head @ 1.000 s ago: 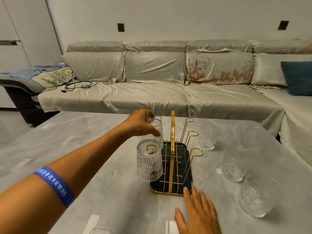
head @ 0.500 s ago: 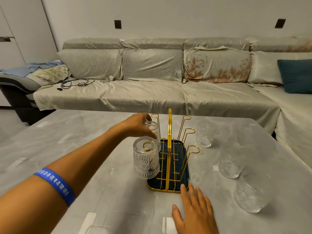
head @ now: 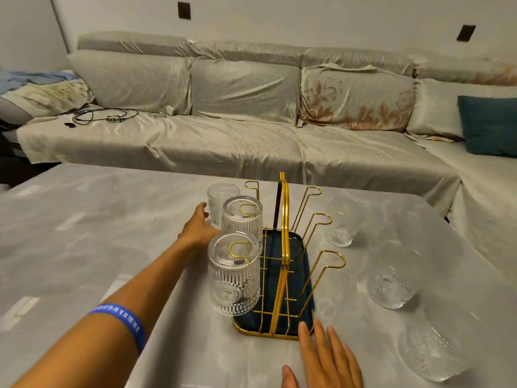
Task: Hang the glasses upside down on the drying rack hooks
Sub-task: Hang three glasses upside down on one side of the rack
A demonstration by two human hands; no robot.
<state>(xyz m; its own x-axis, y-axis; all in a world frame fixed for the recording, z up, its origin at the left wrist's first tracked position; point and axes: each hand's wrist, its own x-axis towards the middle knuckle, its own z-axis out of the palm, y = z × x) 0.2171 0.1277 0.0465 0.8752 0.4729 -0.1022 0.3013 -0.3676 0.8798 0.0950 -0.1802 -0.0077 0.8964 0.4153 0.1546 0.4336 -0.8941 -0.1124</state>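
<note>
Gold wire rack point(head: 282, 264) on a dark tray point(head: 303, 257), standing near the table's point(head: 84, 247) front edge, toward its right half. Two ribbed glasses hang mouth-down on the rack's left hooks: near glass point(head: 234, 273) and middle glass point(head: 242, 219), each with a hook loop visible through its upturned base. Inverted hanging lets water drain to the tray below.

A third glass point(head: 221, 204) stands upright on the table just left of the rack's far left hook point(head: 251, 187), which is bare. The left hand point(head: 200, 229) reaches toward it, fingers extended beside its near wall; part of the hand is hidden behind the middle glass, so whether it touches the glass cannot be told, and no closed grasp is visible. A blue wristband point(head: 123, 323) circles the forearm.

The right hand point(head: 324, 359) lies flat and open, holding nothing, at the table's front edge, fingertips just beside the tray's near rim, probably to steady the rack.

The three right hooks point(head: 333, 260) are empty. Three more glasses wait on the table right of the rack: far point(head: 342, 226), middle point(head: 391, 278), and near the right front corner point(head: 430, 351).

Judged stage: two of six hung; the third must be lifted and inverted.
</note>
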